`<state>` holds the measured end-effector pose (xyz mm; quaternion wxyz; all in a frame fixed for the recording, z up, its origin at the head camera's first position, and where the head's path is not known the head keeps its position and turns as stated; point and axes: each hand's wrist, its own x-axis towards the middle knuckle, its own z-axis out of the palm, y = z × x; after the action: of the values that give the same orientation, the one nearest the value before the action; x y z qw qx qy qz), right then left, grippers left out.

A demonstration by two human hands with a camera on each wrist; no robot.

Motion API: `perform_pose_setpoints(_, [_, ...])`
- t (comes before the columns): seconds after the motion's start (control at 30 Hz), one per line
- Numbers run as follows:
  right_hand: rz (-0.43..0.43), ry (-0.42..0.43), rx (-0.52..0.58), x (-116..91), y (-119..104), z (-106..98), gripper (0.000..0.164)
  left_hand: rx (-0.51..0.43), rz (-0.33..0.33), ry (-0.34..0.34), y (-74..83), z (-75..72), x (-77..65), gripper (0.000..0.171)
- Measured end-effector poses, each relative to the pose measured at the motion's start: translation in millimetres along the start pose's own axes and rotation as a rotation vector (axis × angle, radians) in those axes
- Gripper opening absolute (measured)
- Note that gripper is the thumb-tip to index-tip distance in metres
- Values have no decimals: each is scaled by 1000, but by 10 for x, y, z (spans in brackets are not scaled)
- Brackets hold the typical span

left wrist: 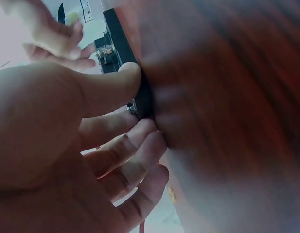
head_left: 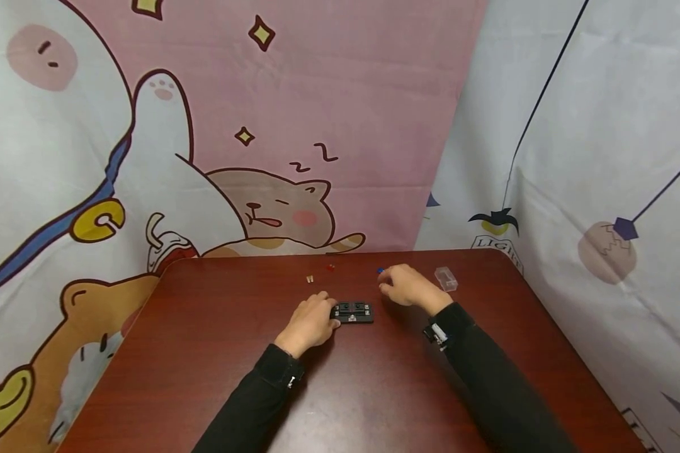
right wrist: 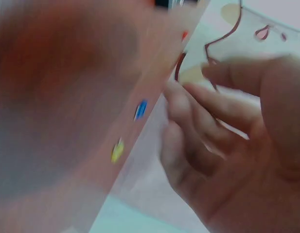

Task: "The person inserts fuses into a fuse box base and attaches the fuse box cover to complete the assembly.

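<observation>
Reddish-brown table (head_left: 204, 390); on it: black board (head_left: 352, 318), clear box (head_left: 446, 279), tan pieces (head_left: 310, 279), red piece (head_left: 331, 267), blue piece (head_left: 380, 270), yellow piece (right wrist: 117, 151).

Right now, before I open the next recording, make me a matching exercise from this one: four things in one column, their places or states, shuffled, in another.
Things:
1. Left hand
2. Right hand
3. Clear box
4. Red piece

Places or states, as the head view shows them:
A. Between the tan pieces and the blue piece
B. See-through, on the table to the right of both hands
C. Gripping the black board
D. Closest to the blue piece

Pairs: 1-C, 2-D, 3-B, 4-A
</observation>
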<state>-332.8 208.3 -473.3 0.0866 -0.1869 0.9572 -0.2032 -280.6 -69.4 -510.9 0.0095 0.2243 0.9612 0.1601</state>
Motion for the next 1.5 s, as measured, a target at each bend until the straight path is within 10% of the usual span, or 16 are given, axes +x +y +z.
perform_pose_setpoints(0.4, [194, 74, -75, 448, 498, -314, 24, 6, -29, -10, 0, -3, -32, 45])
perform_pose_setpoints(1.5, [204, 50, -196, 581, 565, -169, 13, 23, -50, -18, 34, -21, -26, 44])
